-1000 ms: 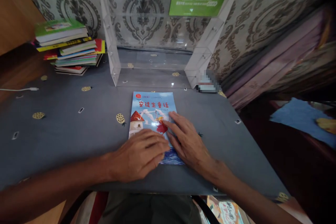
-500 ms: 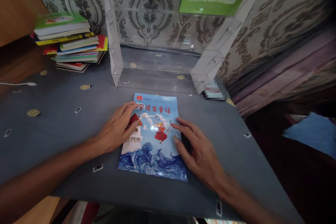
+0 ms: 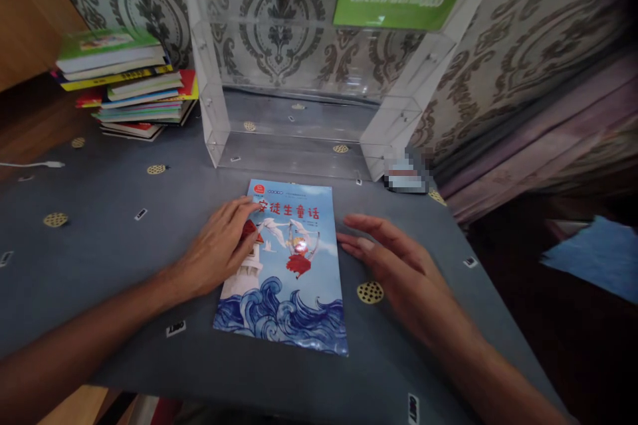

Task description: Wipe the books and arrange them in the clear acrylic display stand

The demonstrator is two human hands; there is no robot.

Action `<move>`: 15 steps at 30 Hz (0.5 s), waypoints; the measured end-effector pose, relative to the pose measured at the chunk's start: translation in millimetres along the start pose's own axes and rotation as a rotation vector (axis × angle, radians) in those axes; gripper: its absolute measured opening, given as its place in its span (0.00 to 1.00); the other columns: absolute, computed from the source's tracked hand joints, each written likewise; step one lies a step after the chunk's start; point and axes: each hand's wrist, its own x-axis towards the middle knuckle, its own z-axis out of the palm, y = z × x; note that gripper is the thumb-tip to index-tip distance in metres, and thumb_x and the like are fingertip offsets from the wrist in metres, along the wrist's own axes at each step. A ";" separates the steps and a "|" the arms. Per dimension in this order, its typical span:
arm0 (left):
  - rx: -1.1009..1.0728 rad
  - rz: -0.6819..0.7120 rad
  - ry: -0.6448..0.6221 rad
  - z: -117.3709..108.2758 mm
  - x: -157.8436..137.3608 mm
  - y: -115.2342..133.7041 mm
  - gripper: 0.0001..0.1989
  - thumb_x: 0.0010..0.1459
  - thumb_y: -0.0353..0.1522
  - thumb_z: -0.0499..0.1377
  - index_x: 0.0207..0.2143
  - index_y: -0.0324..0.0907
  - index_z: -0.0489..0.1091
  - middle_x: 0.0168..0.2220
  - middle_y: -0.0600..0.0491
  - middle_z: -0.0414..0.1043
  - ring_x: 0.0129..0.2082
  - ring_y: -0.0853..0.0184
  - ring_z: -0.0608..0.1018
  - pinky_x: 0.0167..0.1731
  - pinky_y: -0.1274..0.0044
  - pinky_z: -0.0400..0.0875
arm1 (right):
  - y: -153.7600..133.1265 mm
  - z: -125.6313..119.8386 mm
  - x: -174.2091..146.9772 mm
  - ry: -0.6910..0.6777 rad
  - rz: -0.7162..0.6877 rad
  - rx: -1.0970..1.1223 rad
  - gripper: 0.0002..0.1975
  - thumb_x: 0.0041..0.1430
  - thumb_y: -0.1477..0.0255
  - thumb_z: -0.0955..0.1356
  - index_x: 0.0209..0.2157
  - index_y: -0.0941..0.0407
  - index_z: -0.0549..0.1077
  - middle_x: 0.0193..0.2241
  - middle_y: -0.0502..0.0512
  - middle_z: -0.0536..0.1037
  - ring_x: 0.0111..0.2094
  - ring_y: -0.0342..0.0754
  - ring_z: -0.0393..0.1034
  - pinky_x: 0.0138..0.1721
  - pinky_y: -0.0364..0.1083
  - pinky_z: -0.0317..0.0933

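Note:
A blue book (image 3: 299, 299) with red title characters, a figure in red and painted waves on its cover lies flat and closed in front of me. My left hand (image 3: 219, 242) rests over its left edge, fingers stretched out across the cover near the white tower. Off the book's right edge, my right hand (image 3: 399, 262) hovers with its fingers extended and the thumb uppermost, holding nothing. A small gap separates its fingertips from the book.
A clear acrylic rack (image 3: 299, 156) stands behind the book, with a green and cream book (image 3: 391, 0) high on it. Several books are piled in an uneven stack (image 3: 134, 93) at the back left. A white cable (image 3: 32, 164) lies left; a blurred-out object (image 3: 406, 176) sits by the rack.
My right hand has come off the book's right edge and moved right, turning thumb-up. My left hand stays on the book. The view has shifted slightly.

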 end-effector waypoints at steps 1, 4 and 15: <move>-0.005 -0.001 -0.003 -0.7 0.2 0.3 0.18 0.69 0.35 0.50 0.59 0.41 0.60 0.59 0.41 0.66 0.61 0.54 0.69 0.60 0.58 0.67 | -1.1 0.2 0.1 -0.003 -0.001 0.037 0.24 0.53 0.54 0.75 0.48 0.50 0.75 0.51 0.59 0.78 0.52 0.59 0.74 0.57 0.61 0.67; -0.026 -0.018 -0.014 -3.2 0.8 1.5 0.19 0.69 0.35 0.50 0.60 0.41 0.60 0.60 0.42 0.66 0.61 0.55 0.69 0.60 0.59 0.66 | -2.6 0.8 0.8 -0.019 -0.010 0.106 0.24 0.51 0.56 0.77 0.47 0.51 0.75 0.54 0.60 0.75 0.54 0.59 0.72 0.57 0.60 0.67; 0.062 0.026 -0.023 -4.4 3.2 -1.4 0.17 0.69 0.33 0.49 0.58 0.40 0.64 0.60 0.41 0.65 0.61 0.53 0.67 0.59 0.57 0.67 | 8.7 -0.8 7.2 0.012 0.131 0.376 0.17 0.47 0.67 0.79 0.40 0.55 0.79 0.43 0.58 0.80 0.49 0.55 0.76 0.56 0.56 0.71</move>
